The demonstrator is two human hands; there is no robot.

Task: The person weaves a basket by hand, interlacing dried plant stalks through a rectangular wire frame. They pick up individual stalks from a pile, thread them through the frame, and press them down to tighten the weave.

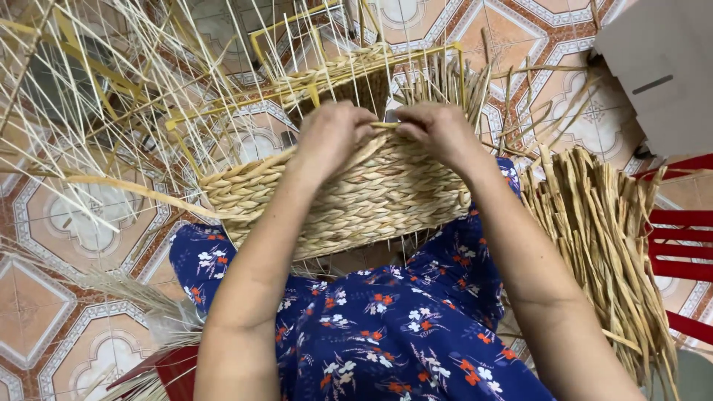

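While both hands meet at the top centre of the frame, the left hand and right hand are pinched together on one flat pale-yellow fibre strand at the upper edge of the half-woven tan plaited-fibre basket, which rests on the lap just below frame centre. Fingers of both look closed on that strand; the fingertips are hidden behind the knuckles, so exact grip is hard to tell. Basket probably light, woven wall springy but firm, rough and not slippery; best held by the finished braided wall or the rim, not by the loose ends. Its thin yellow wire frame sticks up at upper centre, stiff, likely pokey. The strand looks soft, bendy, liable to fray or kink if pulled hard. Long thin pale reed stakes fan out across the upper left, light and brittle-looking. A bundle of dried tan fibre strips lies at the right, near the right forearm. Blue floral-print dress fills the lower centre. Patterned orange-and-white floor tiles show all around. Packages: one plain grey-white cardboard box in the upper right corner, angular, with a dark slot, no label readable. Red slatted plastic piece at the right edge, maybe a chair.
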